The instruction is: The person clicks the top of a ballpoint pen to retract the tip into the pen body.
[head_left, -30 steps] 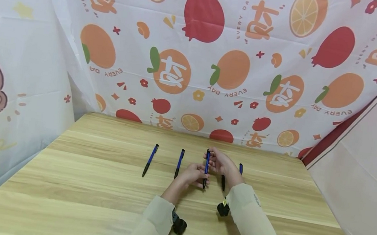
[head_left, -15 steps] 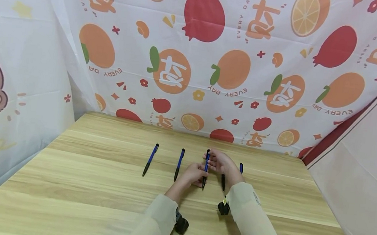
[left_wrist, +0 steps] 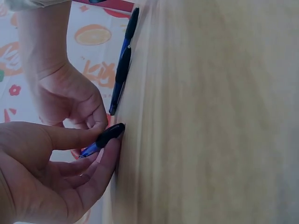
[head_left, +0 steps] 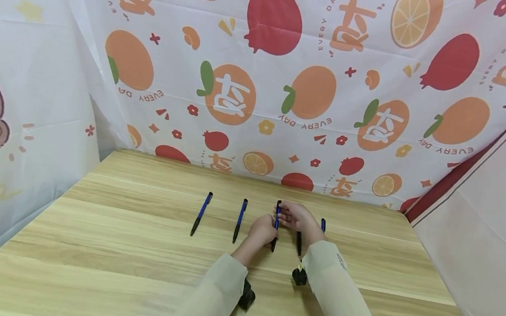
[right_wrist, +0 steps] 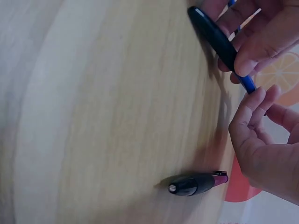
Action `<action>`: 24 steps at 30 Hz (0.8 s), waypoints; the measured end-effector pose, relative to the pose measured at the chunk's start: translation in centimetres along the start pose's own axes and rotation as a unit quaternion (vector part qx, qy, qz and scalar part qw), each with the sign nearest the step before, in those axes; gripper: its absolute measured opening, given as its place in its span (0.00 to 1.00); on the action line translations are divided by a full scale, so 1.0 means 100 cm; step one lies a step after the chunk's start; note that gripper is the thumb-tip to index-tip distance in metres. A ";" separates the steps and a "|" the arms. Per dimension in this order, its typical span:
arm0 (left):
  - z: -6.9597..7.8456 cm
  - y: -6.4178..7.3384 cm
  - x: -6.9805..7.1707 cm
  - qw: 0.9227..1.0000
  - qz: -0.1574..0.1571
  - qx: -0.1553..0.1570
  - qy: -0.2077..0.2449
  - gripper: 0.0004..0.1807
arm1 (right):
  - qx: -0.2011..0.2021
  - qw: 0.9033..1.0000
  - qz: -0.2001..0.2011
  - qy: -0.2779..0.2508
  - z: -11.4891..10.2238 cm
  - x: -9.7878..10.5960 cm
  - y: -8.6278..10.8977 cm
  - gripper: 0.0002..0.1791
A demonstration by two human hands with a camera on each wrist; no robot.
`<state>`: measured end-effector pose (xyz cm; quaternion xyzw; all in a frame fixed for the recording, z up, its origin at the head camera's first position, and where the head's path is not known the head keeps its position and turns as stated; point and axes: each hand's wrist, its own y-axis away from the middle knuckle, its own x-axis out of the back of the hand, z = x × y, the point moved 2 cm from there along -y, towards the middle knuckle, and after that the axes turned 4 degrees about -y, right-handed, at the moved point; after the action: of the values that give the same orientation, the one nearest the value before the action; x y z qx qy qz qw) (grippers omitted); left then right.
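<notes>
In the head view, my left hand (head_left: pixel 263 229) pinches the black lower end of a blue-and-black pen (head_left: pixel 277 217) between thumb and fingers. My right hand (head_left: pixel 296 216) holds the same pen near its upper end. The left wrist view brings the pen's black grip (left_wrist: pixel 111 134) close, right beside the wooden surface. Two similar pens lie to the left, the outer pen (head_left: pixel 202 214) and the inner pen (head_left: pixel 240 221). Right of the held pen, a black pen end (head_left: pixel 299 244) and a blue pen end (head_left: pixel 323 226) show around my right wrist, which hides the rest.
The wooden table (head_left: pixel 134 248) meets a fruit-print cloth (head_left: pixel 269 88) at its back edge. White cloth walls (head_left: pixel 494 217) stand at both sides. A small black camera (head_left: pixel 246 297) is on my left wrist, and another black camera (head_left: pixel 299 276) on my right.
My left wrist and forearm have shifted a little right, and the left fingers have drawn in at the pen's lower end. My right hand and the other pens stay about where they were.
</notes>
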<state>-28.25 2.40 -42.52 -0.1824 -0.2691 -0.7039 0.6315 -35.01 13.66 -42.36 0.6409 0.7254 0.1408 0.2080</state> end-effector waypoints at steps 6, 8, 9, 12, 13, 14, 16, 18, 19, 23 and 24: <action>0.002 -0.003 -0.001 0.998 0.016 0.019 -0.056 0.09 | 0.012 0.999 0.027 0.018 0.001 0.000 -0.002 0.13; 0.002 -0.003 -0.001 0.997 0.022 0.021 -0.072 0.09 | 0.019 0.998 0.039 0.038 0.001 -0.001 -0.002 0.11; 0.003 -0.003 -0.001 0.997 0.022 0.021 -0.076 0.08 | 0.023 0.997 0.044 0.051 0.001 -0.002 -0.001 0.10; 0.005 -0.002 -0.002 0.996 0.024 0.020 -0.082 0.06 | 0.032 0.993 0.060 0.092 0.002 -0.004 -0.001 0.07; 0.005 -0.002 -0.002 0.996 0.025 0.020 -0.081 0.08 | 0.035 0.992 0.064 0.102 0.002 -0.005 -0.001 0.06; 0.006 -0.001 -0.002 0.996 0.025 0.019 -0.081 0.09 | 0.040 0.990 0.067 0.116 0.002 -0.006 0.000 0.05; 0.007 -0.001 -0.002 0.996 0.026 0.020 -0.081 0.11 | 0.050 0.986 0.076 0.138 0.002 -0.008 0.000 0.04; 0.008 -0.002 -0.002 0.996 0.029 0.019 -0.085 0.08 | 0.062 0.982 0.084 0.159 0.002 -0.010 0.000 0.03; 0.008 -0.002 -0.002 0.996 0.029 0.020 -0.086 0.08 | 0.068 0.979 0.088 0.169 0.003 -0.011 0.000 0.03; 0.008 -0.003 -0.003 0.995 0.027 0.024 -0.096 0.05 | 0.084 0.973 0.101 0.192 0.004 -0.013 0.000 0.06; 0.008 -0.003 -0.003 0.994 0.026 0.024 -0.099 0.05 | 0.089 0.971 0.103 0.197 0.004 -0.013 0.000 0.07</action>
<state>-28.56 3.16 -42.07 -0.2427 -0.3425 -0.6588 0.6243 -34.74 12.39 -42.55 0.6881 0.6914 0.2198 -0.0121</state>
